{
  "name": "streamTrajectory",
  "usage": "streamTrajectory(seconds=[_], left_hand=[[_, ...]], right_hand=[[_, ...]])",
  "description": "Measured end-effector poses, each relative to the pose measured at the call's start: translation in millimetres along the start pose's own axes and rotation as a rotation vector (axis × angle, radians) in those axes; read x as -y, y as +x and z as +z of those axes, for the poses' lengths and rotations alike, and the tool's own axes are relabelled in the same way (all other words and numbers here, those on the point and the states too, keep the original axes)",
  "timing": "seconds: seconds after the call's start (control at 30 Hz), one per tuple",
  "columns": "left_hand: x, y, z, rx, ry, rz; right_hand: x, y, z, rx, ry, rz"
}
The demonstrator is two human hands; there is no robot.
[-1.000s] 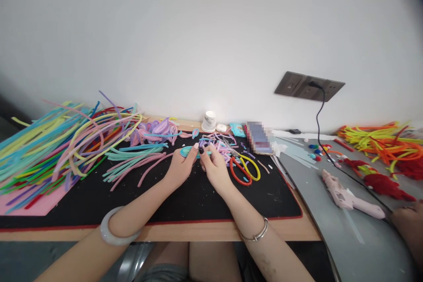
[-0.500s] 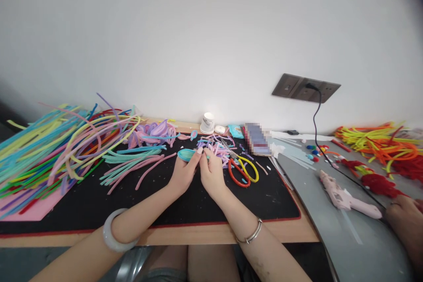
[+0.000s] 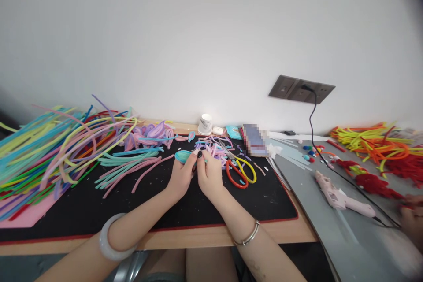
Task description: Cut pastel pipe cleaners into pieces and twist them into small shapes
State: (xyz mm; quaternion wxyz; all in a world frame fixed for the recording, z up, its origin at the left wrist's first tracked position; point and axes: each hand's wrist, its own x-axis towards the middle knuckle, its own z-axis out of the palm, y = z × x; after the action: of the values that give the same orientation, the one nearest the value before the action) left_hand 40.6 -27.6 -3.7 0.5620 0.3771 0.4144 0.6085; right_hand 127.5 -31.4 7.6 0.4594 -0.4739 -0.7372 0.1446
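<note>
My left hand (image 3: 180,178) is closed around a turquoise pipe cleaner loop (image 3: 181,156), which sticks out past the fingers to the left. Right up against it, my right hand (image 3: 210,176) pinches the same piece; a small turquoise bit shows above those fingers. Most of the gripped part is hidden between the hands. Just beyond them lies a heap of short pink and purple pipe cleaner pieces (image 3: 216,152). Scissors with red and yellow handles (image 3: 246,169) rest on the black mat (image 3: 198,211), right of my right hand. Turquoise and pink pipe cleaners (image 3: 128,163) lie to the left.
A large multicoloured pile of pipe cleaners (image 3: 72,150) fills the left side. At the back stand a paper cup (image 3: 205,123) and a phone (image 3: 255,141). On the grey table, a pink glue gun (image 3: 343,198) lies near another person's hand (image 3: 411,216); a black cord (image 3: 312,119) runs from the wall.
The view has shifted slightly. My hands keep hold of the turquoise loop, with the right thumb now turned so a dark nail shows. The other person's hand has moved away from the glue gun.
</note>
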Motion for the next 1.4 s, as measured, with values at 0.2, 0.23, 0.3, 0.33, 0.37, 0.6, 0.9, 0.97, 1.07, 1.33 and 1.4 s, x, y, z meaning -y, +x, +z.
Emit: streamTrajectory(seconds=[0.2, 0.23, 0.3, 0.33, 0.37, 0.6, 0.9, 0.97, 1.07, 1.33, 1.4], left_hand=[[1.3, 0.4, 1.5, -0.02, 0.036, 0.039], [1.1, 0.9, 0.6, -0.004, 0.074, 0.073], [1.0, 1.8, -2.1, 0.031, 0.164, 0.142], [1.1, 2.0, -3.6, 0.046, 0.206, 0.174], [1.3, 2.1, -4.9, 0.061, 0.239, 0.201], [-2.8, 0.3, -1.8, 0.096, 0.076, 0.017], [-11.2, 9.9, -7.9, 0.267, -0.052, -0.518], [-11.2, 10.9, -9.5, 0.287, 0.027, -0.359], [-13.2, 10.3, -10.7, 0.251, 0.246, -0.008], [-16.1, 11.3, -19.4, 0.322, 0.833, 0.6], [-15.4, 12.9, -20.5, 0.354, 0.982, 0.685]], right_hand=[[-1.6, 0.1, 1.3, 0.012, 0.041, 0.031], [-2.3, 0.3, 0.8, 0.013, 0.055, 0.042], [-3.4, 0.7, -0.6, 0.016, 0.073, 0.054], [-3.7, 0.8, -1.5, 0.017, 0.08, 0.054], [-3.8, 0.9, -2.4, 0.018, 0.085, 0.049], [-4.9, 0.1, -5.9, -0.004, -0.014, -0.042], [-17.2, 3.5, -12.9, 0.083, -0.263, -0.281], [-16.8, 2.9, -12.0, 0.102, -0.095, -0.167], [-16.2, 2.0, -6.1, 0.125, 0.379, 0.158], [-8.4, 3.5, -0.1, 0.365, 1.271, 0.946], [-5.2, 4.1, -2.4, 0.402, 1.336, 1.031]])
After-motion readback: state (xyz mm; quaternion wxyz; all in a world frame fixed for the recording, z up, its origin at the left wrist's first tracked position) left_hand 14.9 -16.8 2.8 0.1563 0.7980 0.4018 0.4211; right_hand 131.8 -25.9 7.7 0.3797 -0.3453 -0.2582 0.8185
